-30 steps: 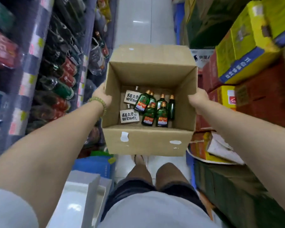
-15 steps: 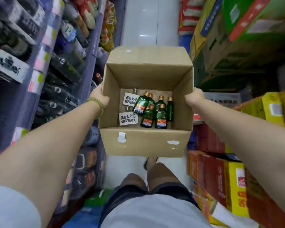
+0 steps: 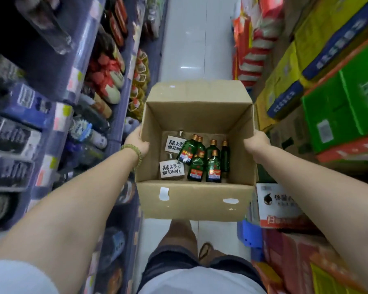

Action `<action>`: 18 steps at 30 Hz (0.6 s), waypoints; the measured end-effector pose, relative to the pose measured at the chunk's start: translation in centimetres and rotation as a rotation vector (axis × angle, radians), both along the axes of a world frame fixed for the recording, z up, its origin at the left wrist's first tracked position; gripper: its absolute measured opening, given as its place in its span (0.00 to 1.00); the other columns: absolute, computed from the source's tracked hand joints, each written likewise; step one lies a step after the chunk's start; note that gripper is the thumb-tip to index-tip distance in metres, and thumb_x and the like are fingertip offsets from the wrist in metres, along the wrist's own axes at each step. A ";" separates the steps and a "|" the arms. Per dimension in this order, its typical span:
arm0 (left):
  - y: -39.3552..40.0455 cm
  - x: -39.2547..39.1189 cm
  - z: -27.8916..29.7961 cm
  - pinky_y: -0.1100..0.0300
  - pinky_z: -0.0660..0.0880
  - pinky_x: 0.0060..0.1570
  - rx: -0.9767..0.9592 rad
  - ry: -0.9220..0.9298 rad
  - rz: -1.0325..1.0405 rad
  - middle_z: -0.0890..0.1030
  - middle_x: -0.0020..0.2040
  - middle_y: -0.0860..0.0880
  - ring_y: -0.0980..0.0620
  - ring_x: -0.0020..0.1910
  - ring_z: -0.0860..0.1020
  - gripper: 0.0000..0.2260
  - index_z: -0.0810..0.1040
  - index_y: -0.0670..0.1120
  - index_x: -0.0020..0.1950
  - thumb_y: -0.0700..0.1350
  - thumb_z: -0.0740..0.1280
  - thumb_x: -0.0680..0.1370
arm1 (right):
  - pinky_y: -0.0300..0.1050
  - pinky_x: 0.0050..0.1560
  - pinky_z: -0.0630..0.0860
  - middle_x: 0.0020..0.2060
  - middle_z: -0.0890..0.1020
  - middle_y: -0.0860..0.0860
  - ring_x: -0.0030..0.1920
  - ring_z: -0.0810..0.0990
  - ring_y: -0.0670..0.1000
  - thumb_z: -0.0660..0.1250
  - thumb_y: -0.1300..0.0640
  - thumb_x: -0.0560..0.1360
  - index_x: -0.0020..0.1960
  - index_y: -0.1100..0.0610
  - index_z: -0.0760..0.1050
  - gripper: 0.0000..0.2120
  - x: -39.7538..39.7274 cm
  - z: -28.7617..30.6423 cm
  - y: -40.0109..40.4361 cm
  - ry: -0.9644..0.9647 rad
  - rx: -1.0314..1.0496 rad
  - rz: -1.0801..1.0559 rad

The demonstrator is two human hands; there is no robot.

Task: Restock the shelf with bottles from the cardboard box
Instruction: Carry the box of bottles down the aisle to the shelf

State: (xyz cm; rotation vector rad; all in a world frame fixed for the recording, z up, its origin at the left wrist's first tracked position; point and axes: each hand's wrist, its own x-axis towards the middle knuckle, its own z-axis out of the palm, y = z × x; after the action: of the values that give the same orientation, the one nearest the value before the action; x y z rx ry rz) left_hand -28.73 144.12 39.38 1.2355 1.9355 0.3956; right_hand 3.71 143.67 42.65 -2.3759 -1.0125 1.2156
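I carry an open cardboard box (image 3: pixel 191 198) in front of me at waist height. My left hand (image 3: pixel 136 142) grips its left wall and my right hand (image 3: pixel 256 145) grips its right wall. Inside lie several small green bottles (image 3: pixel 213 168) with red and blue labels and gold caps. Beside them, on the left, are two clear flat bottles (image 3: pixel 171 169) with white labels and black writing. The shelf (image 3: pixel 77 85) runs along my left, packed with bottles and boxed goods.
A narrow aisle of white tiled floor (image 3: pixel 187 39) leads ahead. Stacked cartons (image 3: pixel 336 107) in yellow, green and red line the right side. A blue plastic item (image 3: pixel 250 234) sits low on the right. My legs and a sandal show below the box.
I have walked forward along the aisle with the box. The shelf goods on the left and the cartons on the right have slid past. Both hands keep their hold.
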 end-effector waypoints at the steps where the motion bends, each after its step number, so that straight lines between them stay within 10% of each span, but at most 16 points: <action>1: 2.4 -0.1 -0.3 0.59 0.69 0.51 0.004 0.005 -0.012 0.78 0.61 0.43 0.41 0.57 0.77 0.25 0.67 0.52 0.70 0.36 0.63 0.75 | 0.57 0.61 0.75 0.61 0.76 0.62 0.60 0.75 0.63 0.58 0.63 0.77 0.67 0.60 0.70 0.18 -0.2 -0.3 2.1 -0.008 0.013 -0.001; 18: 36.2 -1.9 -1.1 0.62 0.71 0.47 -0.016 0.029 -0.067 0.79 0.59 0.43 0.47 0.51 0.77 0.25 0.66 0.48 0.72 0.34 0.62 0.75 | 0.60 0.57 0.77 0.55 0.79 0.62 0.55 0.78 0.65 0.58 0.61 0.75 0.59 0.59 0.75 0.14 -2.3 -4.1 34.1 -0.002 -0.024 -0.032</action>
State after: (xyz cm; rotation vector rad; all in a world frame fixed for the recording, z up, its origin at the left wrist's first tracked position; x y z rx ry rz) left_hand -30.63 180.34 38.29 1.2985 1.9121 0.3286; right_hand 1.40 177.79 38.53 -2.4020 -0.9622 1.2212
